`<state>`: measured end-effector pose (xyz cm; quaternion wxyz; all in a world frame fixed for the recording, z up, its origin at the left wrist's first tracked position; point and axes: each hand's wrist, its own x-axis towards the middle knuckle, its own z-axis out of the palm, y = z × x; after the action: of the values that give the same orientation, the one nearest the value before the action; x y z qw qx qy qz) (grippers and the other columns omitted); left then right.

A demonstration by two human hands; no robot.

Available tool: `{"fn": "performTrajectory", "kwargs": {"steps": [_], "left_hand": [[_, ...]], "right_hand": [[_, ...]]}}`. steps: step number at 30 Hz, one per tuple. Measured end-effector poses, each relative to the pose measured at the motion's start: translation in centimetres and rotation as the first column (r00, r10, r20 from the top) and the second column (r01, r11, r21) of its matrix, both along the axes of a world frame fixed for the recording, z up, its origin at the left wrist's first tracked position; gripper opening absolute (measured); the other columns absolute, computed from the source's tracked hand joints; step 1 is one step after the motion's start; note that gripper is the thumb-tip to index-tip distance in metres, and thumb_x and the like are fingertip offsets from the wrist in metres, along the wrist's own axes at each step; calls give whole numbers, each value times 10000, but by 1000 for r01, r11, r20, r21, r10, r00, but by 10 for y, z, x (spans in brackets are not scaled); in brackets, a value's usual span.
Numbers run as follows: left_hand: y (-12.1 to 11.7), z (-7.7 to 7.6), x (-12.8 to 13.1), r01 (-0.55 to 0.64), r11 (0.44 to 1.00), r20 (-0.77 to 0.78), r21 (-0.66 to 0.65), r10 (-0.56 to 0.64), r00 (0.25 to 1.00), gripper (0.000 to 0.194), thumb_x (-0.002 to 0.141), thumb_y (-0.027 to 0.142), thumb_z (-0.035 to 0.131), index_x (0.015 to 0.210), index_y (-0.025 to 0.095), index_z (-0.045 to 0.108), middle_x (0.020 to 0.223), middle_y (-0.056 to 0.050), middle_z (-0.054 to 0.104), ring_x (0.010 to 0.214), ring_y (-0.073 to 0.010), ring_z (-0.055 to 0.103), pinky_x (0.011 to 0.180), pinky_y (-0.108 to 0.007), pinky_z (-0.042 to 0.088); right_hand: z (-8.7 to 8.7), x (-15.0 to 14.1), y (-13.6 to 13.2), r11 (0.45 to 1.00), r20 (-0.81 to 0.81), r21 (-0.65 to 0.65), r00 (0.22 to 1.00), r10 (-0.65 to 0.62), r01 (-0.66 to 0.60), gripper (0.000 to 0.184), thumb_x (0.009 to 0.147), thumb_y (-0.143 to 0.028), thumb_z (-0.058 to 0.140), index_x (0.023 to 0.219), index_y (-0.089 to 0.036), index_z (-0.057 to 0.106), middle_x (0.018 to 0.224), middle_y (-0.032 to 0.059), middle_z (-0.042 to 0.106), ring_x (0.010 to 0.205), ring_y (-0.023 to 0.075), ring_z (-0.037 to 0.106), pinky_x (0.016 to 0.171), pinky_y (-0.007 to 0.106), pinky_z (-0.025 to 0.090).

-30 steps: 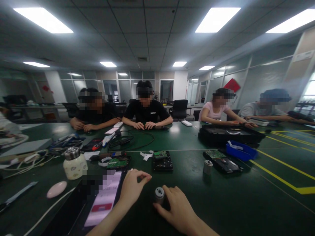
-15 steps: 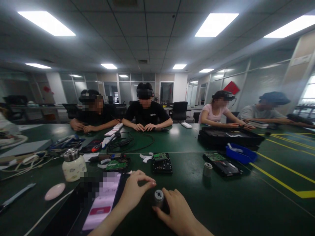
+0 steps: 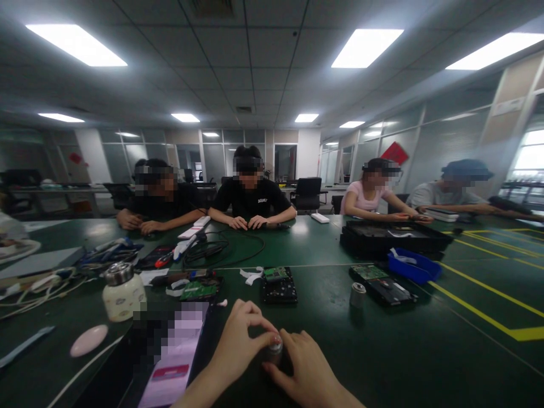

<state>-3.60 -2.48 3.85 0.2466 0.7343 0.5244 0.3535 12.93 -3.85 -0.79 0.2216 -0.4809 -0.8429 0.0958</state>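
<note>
A small metal cylinder (image 3: 274, 356) stands upright on the green table near the front. My right hand (image 3: 309, 362) is curled round it from the right, thumb in front and fingers behind. On its top rest the thumb and forefinger of my left hand (image 3: 241, 333), pinched together. Whatever lies between those fingertips is hidden or too small to make out. The cylinder's top face is mostly covered by the left fingers. A second metal cylinder (image 3: 357, 295) stands apart to the right, beside a black unit with a green circuit board (image 3: 385, 285).
A phone-like lit screen (image 3: 170, 362) lies left of my left hand. Beyond are a cream bottle (image 3: 124, 297), a pink oval object (image 3: 89, 340), another board unit (image 3: 278, 285), a blue tray (image 3: 414, 269) and a black case (image 3: 395, 241). Several people sit across the table.
My left hand has moved right and down, bringing its pinched fingertips onto the cylinder's top. My right hand stays round the cylinder. The view has shifted slightly.
</note>
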Motion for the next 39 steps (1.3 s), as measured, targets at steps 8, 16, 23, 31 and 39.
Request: {"fn": "performTrajectory", "kwargs": {"steps": [8, 16, 23, 31, 39], "left_hand": [[-5, 2, 2, -34, 999, -66, 26, 35, 997, 200, 617, 427, 738, 625, 229, 712, 747, -17, 590, 865, -213, 490, 801, -330, 355], [10, 2, -17, 312, 929, 8, -200, -317, 948, 243, 775, 426, 586, 955, 313, 703, 1028, -21, 577, 1009, -195, 482, 937, -326, 311], [-6, 2, -1, 26, 992, -17, -125, -29, 999, 150, 688, 387, 670, 752, 269, 738, 829, -22, 612, 906, -213, 515, 854, -338, 361], [-9, 5, 5, -104, 994, 50, -15, 104, 993, 164, 706, 365, 648, 675, 217, 713, 752, -26, 656, 824, -199, 545, 776, -307, 387], [30, -48, -28, -349, 937, -60, -7, 348, 936, 311, 750, 455, 559, 828, 207, 730, 685, -27, 597, 714, -197, 547, 666, -294, 381]], "right_hand": [[1, 0, -2, 1000, 16, -12, 1000, -14, 15, 222, 801, -373, 565, 928, -193, 550, 894, 28, 637, 806, 202, 576, 760, 306, 342], [0, 0, -1, 999, 7, -31, 1000, -9, 9, 293, 799, -394, 566, 1013, -195, 546, 961, 41, 652, 886, 211, 586, 820, 308, 335], [1, 0, -1, 999, 8, -34, 1000, -15, 15, 247, 800, -379, 561, 959, -191, 562, 921, 37, 647, 837, 204, 584, 766, 296, 356], [1, -1, 1, 998, 27, -53, 999, -22, 23, 285, 811, -377, 544, 1025, -189, 559, 974, 65, 651, 876, 225, 588, 797, 314, 368], [0, -2, 0, 997, 59, -58, 997, -54, 57, 429, 799, -404, 560, 1129, -130, 535, 1019, 122, 649, 922, 266, 592, 898, 392, 347]]}}
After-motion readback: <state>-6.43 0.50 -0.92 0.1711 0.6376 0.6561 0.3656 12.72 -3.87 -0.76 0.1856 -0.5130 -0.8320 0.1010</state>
